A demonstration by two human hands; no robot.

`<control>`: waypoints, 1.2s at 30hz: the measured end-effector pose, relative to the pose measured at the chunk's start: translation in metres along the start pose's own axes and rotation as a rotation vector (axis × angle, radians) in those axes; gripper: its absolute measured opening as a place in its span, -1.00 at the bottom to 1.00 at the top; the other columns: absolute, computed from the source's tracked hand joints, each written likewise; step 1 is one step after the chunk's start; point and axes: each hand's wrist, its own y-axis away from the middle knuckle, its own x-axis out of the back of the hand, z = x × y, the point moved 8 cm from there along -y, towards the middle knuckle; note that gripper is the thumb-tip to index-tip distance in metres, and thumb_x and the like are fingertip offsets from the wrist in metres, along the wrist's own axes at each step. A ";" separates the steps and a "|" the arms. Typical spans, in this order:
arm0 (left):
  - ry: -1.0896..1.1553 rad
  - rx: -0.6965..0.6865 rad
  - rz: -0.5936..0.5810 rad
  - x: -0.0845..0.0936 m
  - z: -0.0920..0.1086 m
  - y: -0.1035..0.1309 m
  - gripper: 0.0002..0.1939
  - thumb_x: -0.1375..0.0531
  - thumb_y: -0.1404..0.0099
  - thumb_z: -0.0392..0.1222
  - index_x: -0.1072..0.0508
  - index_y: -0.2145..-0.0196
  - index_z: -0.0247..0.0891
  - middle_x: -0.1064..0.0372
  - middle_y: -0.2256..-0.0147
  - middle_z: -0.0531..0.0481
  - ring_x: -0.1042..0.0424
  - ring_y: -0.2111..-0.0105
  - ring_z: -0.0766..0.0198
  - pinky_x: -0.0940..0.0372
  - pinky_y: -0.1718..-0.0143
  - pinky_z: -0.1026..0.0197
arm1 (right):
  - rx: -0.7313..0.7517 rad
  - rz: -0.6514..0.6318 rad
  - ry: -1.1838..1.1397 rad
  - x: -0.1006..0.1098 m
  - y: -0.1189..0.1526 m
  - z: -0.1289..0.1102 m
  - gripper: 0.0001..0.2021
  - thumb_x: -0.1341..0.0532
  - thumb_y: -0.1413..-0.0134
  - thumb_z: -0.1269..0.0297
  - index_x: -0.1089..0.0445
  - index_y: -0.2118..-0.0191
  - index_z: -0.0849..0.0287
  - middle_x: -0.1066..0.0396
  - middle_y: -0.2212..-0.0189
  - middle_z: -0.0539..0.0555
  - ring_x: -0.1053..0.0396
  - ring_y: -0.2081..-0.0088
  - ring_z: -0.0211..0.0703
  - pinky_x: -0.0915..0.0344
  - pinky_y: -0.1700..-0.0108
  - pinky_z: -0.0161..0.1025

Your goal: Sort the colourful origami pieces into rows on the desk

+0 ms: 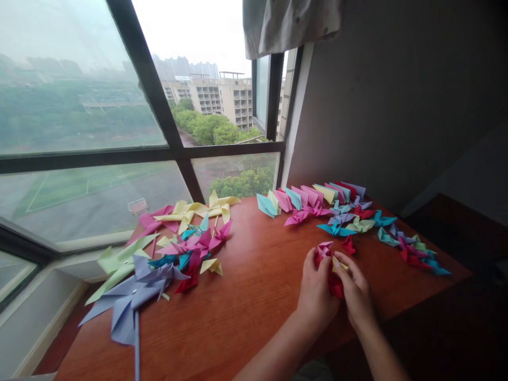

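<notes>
Close together over the front of the table [257,296], both of my hands have their fingers curled around small folded papers. My left hand [317,291] grips red and pink origami pieces [324,250], partly covered by its fingers. Between the fingers of my right hand [357,291] shows a small yellow folded paper [338,264]. More red paper [335,287] sits between the two palms; its exact shape is hidden. Just beyond the fingertips lies a small red folded piece [348,245] on the tabletop.
Paper pinwheels, one purple [135,291] and one green [121,264], lie at the left with several paper cranes [198,243]. Folded papers stand in a row [309,196] at the back right, with cranes [361,225] in front. A window [222,148] borders the table.
</notes>
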 end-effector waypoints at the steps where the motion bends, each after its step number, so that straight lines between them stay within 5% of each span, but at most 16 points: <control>1: 0.028 0.007 0.013 0.002 0.001 0.000 -0.35 -0.24 -0.06 -0.37 -0.34 -0.15 -0.23 -0.04 -0.30 -0.26 -0.10 -0.30 -0.11 -0.14 -0.29 -0.08 | -0.025 0.006 -0.049 -0.002 0.002 0.000 -0.45 -0.32 0.04 -0.04 -0.42 -0.06 0.11 -0.43 -0.08 0.15 -0.36 -0.13 0.14 -0.41 -0.05 -0.07; 11: 0.174 0.039 0.080 0.020 -0.001 0.006 -0.35 -0.28 -0.05 -0.37 -0.31 -0.12 -0.17 -0.01 -0.28 -0.20 -0.15 -0.26 -0.03 -0.15 -0.29 -0.06 | -0.127 -0.028 -0.250 -0.025 0.020 -0.014 -0.49 -0.36 0.07 0.01 -0.46 -0.02 0.12 -0.49 -0.02 0.13 -0.44 -0.04 0.11 -0.48 0.05 -0.13; 16: 0.162 0.052 0.155 0.047 -0.004 0.008 -0.34 -0.25 -0.05 -0.42 -0.30 -0.13 -0.18 0.01 -0.28 -0.22 -0.13 -0.27 -0.05 -0.14 -0.28 -0.08 | -0.158 -0.087 -0.322 -0.056 0.027 -0.027 -0.49 -0.38 0.08 0.04 -0.45 -0.01 0.14 -0.51 0.04 0.14 -0.49 0.05 0.04 -0.47 0.11 -0.19; 22: 0.075 0.029 0.328 0.112 -0.009 0.001 -0.40 -0.22 -0.08 -0.45 -0.32 -0.09 -0.19 -0.04 -0.25 -0.23 -0.15 -0.27 -0.03 -0.16 -0.26 -0.05 | -0.114 -0.235 -0.360 -0.125 0.029 -0.058 -0.54 -0.36 0.07 0.07 -0.45 0.03 0.14 -0.52 0.09 0.11 -0.49 0.13 -0.02 -0.44 0.15 -0.19; 30: -0.237 0.043 0.529 0.232 -0.025 -0.018 -0.49 -0.27 -0.11 -0.30 -0.34 -0.04 -0.26 -0.09 -0.19 -0.28 -0.08 -0.29 -0.12 -0.12 -0.25 -0.13 | -0.092 -0.498 -0.441 -0.268 0.030 -0.105 -0.67 -0.30 0.12 0.16 -0.45 0.18 0.17 -0.51 0.27 0.05 -0.46 0.25 -0.08 -0.41 0.20 -0.18; 33: -0.325 0.071 0.534 0.267 -0.032 -0.023 -0.50 -0.26 -0.13 -0.30 -0.34 -0.05 -0.24 -0.16 -0.16 -0.25 -0.06 -0.30 -0.12 -0.11 -0.25 -0.18 | -0.129 -0.563 -0.466 -0.312 0.033 -0.110 -0.68 -0.28 0.14 0.17 -0.42 0.19 0.16 -0.50 0.29 0.02 -0.45 0.26 -0.11 -0.40 0.21 -0.21; 36: -0.415 0.093 0.469 0.286 -0.033 -0.020 -0.48 -0.26 -0.13 -0.28 -0.33 -0.07 -0.25 -0.22 -0.15 -0.25 -0.10 -0.29 -0.14 -0.12 -0.24 -0.20 | -0.162 -0.573 -0.446 -0.329 0.036 -0.103 -0.69 -0.28 0.16 0.17 -0.40 0.22 0.14 -0.50 0.29 0.00 -0.44 0.24 -0.13 -0.38 0.20 -0.23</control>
